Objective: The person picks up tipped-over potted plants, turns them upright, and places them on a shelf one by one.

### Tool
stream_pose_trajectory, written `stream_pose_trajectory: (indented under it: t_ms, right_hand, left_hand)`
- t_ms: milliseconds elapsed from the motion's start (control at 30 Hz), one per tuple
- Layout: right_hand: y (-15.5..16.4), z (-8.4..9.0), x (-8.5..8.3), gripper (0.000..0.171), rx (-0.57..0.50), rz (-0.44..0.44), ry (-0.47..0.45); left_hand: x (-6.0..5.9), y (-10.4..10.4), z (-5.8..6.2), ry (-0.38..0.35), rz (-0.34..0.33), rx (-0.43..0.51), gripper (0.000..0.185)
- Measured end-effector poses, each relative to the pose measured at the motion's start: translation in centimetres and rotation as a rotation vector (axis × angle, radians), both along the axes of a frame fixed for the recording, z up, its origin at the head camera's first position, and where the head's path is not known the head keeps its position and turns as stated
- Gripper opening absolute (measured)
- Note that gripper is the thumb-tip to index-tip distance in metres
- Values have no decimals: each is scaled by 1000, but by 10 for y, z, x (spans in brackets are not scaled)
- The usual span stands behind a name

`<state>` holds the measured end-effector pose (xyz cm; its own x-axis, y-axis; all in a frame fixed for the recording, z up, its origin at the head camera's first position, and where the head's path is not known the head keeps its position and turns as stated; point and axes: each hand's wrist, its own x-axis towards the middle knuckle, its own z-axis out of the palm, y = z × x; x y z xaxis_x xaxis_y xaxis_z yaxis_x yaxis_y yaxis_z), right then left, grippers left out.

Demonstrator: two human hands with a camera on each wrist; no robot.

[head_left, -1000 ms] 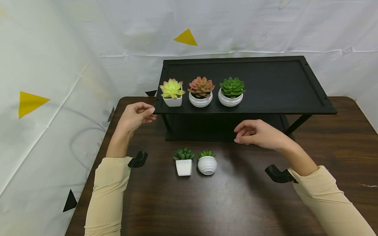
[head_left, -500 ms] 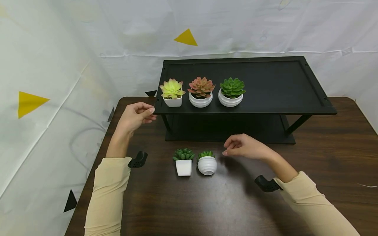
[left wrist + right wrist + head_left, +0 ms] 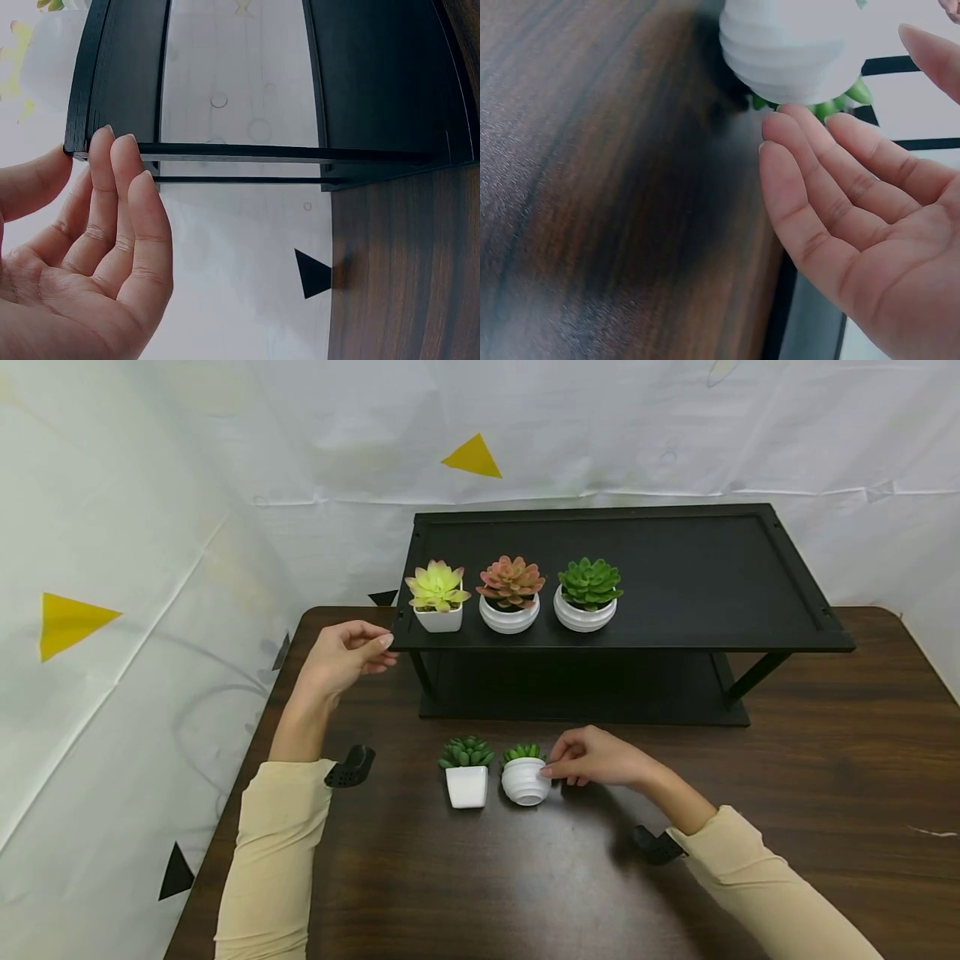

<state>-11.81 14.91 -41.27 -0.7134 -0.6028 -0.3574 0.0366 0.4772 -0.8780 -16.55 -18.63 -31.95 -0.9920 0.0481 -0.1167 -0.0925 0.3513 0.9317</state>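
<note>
My left hand (image 3: 341, 660) pinches the front left corner of a black two-tier shelf (image 3: 697, 568); in the left wrist view the thumb lies on one side of the board and the fingertips on the other. On the table, the right hand (image 3: 600, 757) has its fingertips right at the side of a round white pot (image 3: 527, 781) with a small green succulent (image 3: 522, 752). In the right wrist view the fingers (image 3: 784, 187) are loosely bent and the thumb stands apart from the pot. Left of it sits a square white pot (image 3: 467, 787) with a dark green succulent.
Along the front of the upper board stand a yellow-green succulent (image 3: 437, 587), a reddish succulent (image 3: 512, 582) and a green succulent (image 3: 589, 583), all in white pots. The shelf rests on a dark wood table (image 3: 420, 885). White sheeting (image 3: 337, 435) hangs behind and at the left.
My right hand has moved left and toward me, from in front of the shelf down to the round pot. The left hand has stayed at the shelf corner.
</note>
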Motion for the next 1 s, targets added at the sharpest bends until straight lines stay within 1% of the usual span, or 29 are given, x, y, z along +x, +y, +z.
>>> stream_pose_trajectory:
  t_ms: [167,300,467,733,1000]
  right_hand:
    - [-4,-6,1,29,0,-22,-26]
    - [-7,-8,3,30,10,-28,-38]
    - [-10,-11,1,29,23,-19,-50]
    - [-13,-9,-6,27,-5,9,-31]
    - [-15,-7,-8,30,66,-14,-56]
  left_hand:
    - [-2,0,-1,-16,-5,-16,27]
    - [-2,0,-1,-7,-5,-21,25]
    - [-2,0,-2,-5,0,-31,25]
    - [-1,0,-1,-5,2,-31,25]
    - [0,1,1,-9,3,-24,26]
